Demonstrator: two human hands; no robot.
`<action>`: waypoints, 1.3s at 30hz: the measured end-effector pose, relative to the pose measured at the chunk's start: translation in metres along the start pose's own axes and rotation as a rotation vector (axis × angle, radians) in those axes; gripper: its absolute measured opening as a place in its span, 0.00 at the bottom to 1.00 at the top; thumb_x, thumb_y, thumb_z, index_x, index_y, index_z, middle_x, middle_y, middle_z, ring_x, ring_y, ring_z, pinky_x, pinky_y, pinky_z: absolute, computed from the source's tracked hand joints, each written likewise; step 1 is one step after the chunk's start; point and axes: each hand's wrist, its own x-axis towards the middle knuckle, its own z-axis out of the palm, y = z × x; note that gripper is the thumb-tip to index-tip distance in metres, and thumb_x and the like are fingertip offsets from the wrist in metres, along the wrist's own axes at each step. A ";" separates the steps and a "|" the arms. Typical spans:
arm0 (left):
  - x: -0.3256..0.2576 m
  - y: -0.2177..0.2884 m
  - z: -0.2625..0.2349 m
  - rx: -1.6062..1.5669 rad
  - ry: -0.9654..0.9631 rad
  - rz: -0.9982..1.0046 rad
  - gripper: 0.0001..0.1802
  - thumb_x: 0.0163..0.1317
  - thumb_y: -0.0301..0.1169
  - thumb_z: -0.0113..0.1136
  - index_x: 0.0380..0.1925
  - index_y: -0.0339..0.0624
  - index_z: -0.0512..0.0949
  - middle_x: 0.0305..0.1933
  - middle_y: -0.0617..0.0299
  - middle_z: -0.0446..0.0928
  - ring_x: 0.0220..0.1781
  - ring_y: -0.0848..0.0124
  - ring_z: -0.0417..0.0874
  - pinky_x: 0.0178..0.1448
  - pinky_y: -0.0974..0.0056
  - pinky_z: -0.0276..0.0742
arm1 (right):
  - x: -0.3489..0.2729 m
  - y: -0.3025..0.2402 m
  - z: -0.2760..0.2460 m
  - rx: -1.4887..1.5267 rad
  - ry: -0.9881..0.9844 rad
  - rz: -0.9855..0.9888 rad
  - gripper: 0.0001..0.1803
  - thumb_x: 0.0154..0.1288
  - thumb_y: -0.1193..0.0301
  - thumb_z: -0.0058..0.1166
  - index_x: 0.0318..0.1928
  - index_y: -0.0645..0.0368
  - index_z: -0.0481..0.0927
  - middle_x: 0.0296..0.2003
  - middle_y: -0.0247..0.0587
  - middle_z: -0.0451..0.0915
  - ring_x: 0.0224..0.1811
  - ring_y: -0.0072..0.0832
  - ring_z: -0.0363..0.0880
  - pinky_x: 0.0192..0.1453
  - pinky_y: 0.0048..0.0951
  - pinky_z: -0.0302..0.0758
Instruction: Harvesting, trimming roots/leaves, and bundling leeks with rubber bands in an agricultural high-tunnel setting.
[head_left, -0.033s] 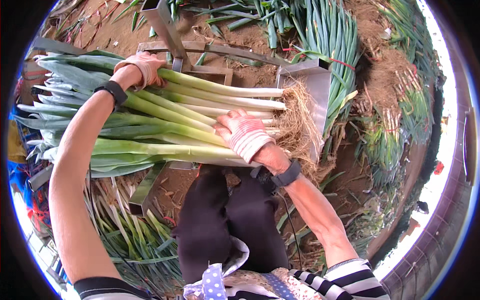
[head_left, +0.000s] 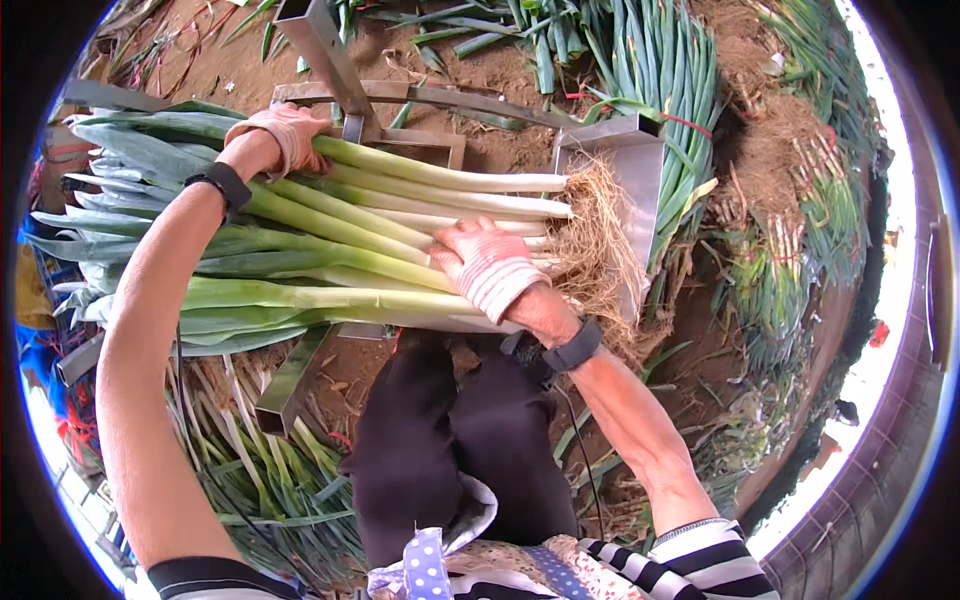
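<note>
A thick row of long green onions [head_left: 370, 250] lies across a metal rack in front of me, leaves to the left, white stalks and tangled roots [head_left: 590, 235] to the right. My left hand [head_left: 278, 140], in a pinkish glove, is closed over the far stalks where the leaves begin. Lower down and nearer the roots, my right hand [head_left: 488, 265], in a striped glove, presses on the white stalks with its fingers curled among them. Some fingertips of both hands are hidden. The root ends sit by an upright metal plate [head_left: 640, 180].
Metal bars of the rack [head_left: 340, 70] rise at the far side. A tied bundle of green onions [head_left: 665, 110] stands beyond the plate, with more bundles [head_left: 770, 265] on the right. Loose green onions [head_left: 280, 480] lie at the lower left, beside my knees [head_left: 405, 430].
</note>
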 end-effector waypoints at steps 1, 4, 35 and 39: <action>0.000 -0.001 -0.001 -0.013 -0.006 -0.004 0.32 0.44 0.51 0.65 0.50 0.53 0.72 0.49 0.51 0.73 0.52 0.54 0.73 0.57 0.55 0.69 | 0.002 0.002 0.001 0.034 -0.008 0.062 0.16 0.61 0.57 0.45 0.41 0.52 0.78 0.39 0.45 0.77 0.46 0.41 0.72 0.49 0.40 0.70; -0.006 0.002 0.002 -0.034 0.036 -0.023 0.32 0.43 0.50 0.66 0.50 0.53 0.72 0.48 0.51 0.73 0.53 0.54 0.72 0.55 0.55 0.69 | 0.008 0.007 -0.004 0.080 0.033 0.126 0.18 0.60 0.55 0.46 0.45 0.50 0.78 0.41 0.47 0.76 0.46 0.42 0.73 0.49 0.41 0.71; -0.005 0.007 0.004 -0.052 0.115 -0.022 0.29 0.46 0.47 0.64 0.49 0.50 0.72 0.48 0.50 0.74 0.53 0.54 0.73 0.56 0.55 0.70 | 0.018 0.097 -0.033 -0.281 -0.010 0.527 0.13 0.53 0.61 0.53 0.36 0.54 0.78 0.33 0.47 0.80 0.38 0.41 0.79 0.42 0.39 0.74; 0.003 -0.007 0.010 0.030 0.116 0.016 0.24 0.50 0.41 0.62 0.48 0.49 0.72 0.47 0.50 0.74 0.53 0.55 0.73 0.56 0.54 0.69 | 0.023 0.075 -0.041 -0.286 -0.025 0.660 0.22 0.53 0.53 0.57 0.43 0.53 0.76 0.37 0.48 0.80 0.42 0.43 0.79 0.45 0.41 0.74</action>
